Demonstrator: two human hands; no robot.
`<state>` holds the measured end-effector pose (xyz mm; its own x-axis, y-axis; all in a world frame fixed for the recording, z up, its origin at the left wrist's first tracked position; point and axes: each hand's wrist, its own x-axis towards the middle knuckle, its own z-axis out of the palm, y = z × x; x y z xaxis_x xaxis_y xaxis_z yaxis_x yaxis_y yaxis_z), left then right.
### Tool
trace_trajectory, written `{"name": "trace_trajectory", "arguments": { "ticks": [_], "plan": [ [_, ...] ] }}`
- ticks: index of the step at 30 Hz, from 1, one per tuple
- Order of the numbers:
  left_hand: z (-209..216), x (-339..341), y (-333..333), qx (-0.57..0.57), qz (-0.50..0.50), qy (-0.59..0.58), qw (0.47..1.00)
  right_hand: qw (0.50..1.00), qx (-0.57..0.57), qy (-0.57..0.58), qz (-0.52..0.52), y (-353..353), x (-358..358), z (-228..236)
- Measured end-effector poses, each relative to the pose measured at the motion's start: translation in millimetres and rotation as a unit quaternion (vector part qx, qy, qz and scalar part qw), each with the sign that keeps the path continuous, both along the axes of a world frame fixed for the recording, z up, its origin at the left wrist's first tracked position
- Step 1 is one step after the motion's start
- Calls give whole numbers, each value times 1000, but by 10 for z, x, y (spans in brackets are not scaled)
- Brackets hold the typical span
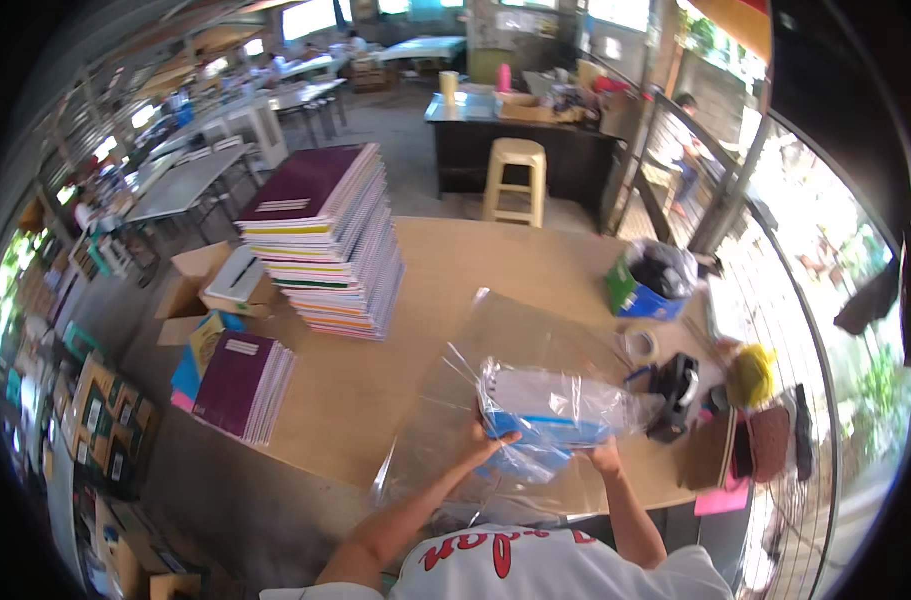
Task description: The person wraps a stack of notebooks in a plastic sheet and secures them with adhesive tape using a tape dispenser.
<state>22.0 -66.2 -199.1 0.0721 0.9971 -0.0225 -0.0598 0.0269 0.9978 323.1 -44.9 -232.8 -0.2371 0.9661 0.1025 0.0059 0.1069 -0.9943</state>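
A bundle of notebooks [551, 392], white on top with blue along the near side, is partly inside clear plastic at the table's near edge. My left hand [488, 445] grips its near left corner, thumb on the near side. At the near right, my right hand [604, 456] holds the bundle through the plastic, its fingers partly hidden underneath. More clear plastic sheeting [521, 318] lies flat on the table under and beyond the bundle. Bunched plastic sticks out past the bundle's right end.
A tall stack of spiral notebooks [321, 240] stands at the left, with a shorter stack [244, 388] nearer me. On the right are a tape roll [641, 346], a black tape dispenser [674, 396], a blue-green box [648, 288] and a yellow bundle [752, 375].
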Motion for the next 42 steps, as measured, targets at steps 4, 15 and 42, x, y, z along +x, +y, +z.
{"name": "trace_trajectory", "arguments": {
  "ticks": [4, 15, 42],
  "plan": [
    [824, -555, 143, 275, -30, 299, 913, 973, 148, -175, 5, 3, 108, 574],
    [2515, -516, 708, 521, -250, 579, 575, 734, 430, -518, 89, 126, -220, 3095],
    [836, 133, -637, 326, 123, 267, 899, 569, 426, -631, 312, -477, -337, 3578]
  ]
}}
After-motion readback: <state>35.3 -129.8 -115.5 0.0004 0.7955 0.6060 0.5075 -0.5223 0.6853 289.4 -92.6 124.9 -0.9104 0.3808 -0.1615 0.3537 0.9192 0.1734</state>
